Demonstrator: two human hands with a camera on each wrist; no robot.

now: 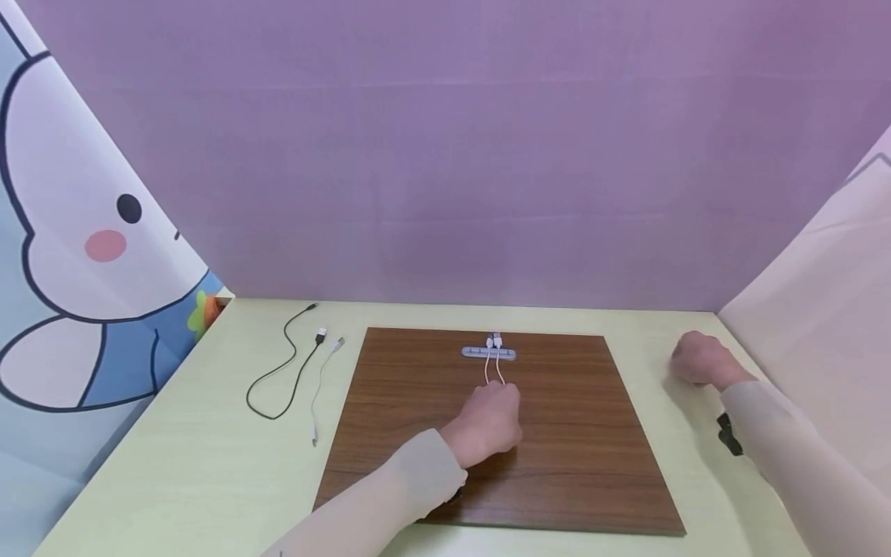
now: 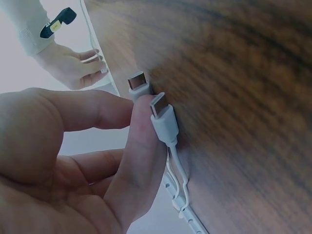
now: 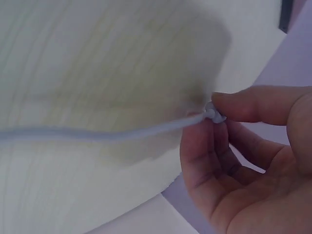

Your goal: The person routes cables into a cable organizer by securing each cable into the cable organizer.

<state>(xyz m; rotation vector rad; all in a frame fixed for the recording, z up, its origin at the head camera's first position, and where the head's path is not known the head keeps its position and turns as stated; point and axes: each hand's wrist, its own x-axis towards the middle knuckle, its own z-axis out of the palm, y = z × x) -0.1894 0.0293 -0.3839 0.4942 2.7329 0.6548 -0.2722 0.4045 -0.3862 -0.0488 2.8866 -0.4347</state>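
My left hand (image 1: 489, 418) is over the brown wooden board (image 1: 571, 433). In the left wrist view its thumb and finger pinch a white USB-C cable end (image 2: 139, 87), and a second USB-C plug (image 2: 165, 124) lies against the thumb. Two thin white cables (image 1: 500, 371) run from this hand to a pale cable clip strip (image 1: 470, 352) at the board's far edge, where their USB plugs (image 1: 497, 340) stick out. Right of the board, my right hand (image 1: 699, 360) pinches the end of a white cable (image 3: 146, 130); the hand and forearm hide that cable in the head view.
On the pale table (image 1: 188, 456), left of the board, lie a black USB cable (image 1: 259, 381) and a short white cable (image 1: 319, 391). A purple cloth backdrop (image 1: 452, 193) stands behind. A cartoon-print cloth (image 1: 69, 255) hangs at left, a pale one (image 1: 828, 309) at right.
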